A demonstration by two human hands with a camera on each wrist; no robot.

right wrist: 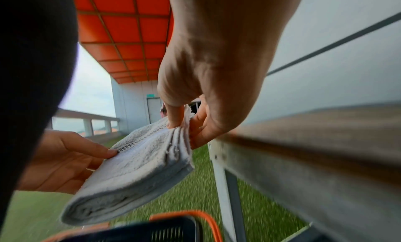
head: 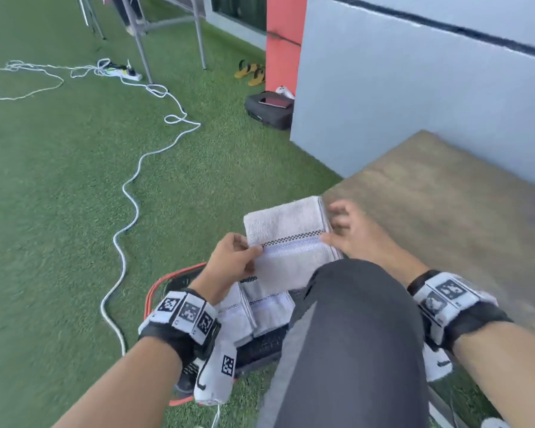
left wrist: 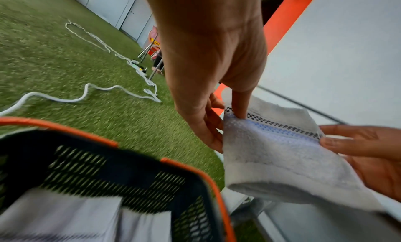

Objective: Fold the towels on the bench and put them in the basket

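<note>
A folded white terry towel with a black checked stripe and a pale blue band (head: 286,239) sits in the lower middle of the head view, held in the air between both hands. The left hand (head: 232,261) pinches its left edge, thumb on top and fingers (left wrist: 211,136) underneath. The right hand (head: 357,236) pinches the right edge where the layers meet, its fingers (right wrist: 200,123) clamped on the cloth. Below the towel, at the bottom centre, stands a dark mesh basket with an orange rim (head: 173,278), and folded white towels with the same stripe (head: 261,307) lie in it. The brown wooden tabletop (head: 445,196) fills the right of the frame, just beside the right hand. A white cable (head: 130,193) snakes over the green artificial grass (head: 59,180) at left.
</note>
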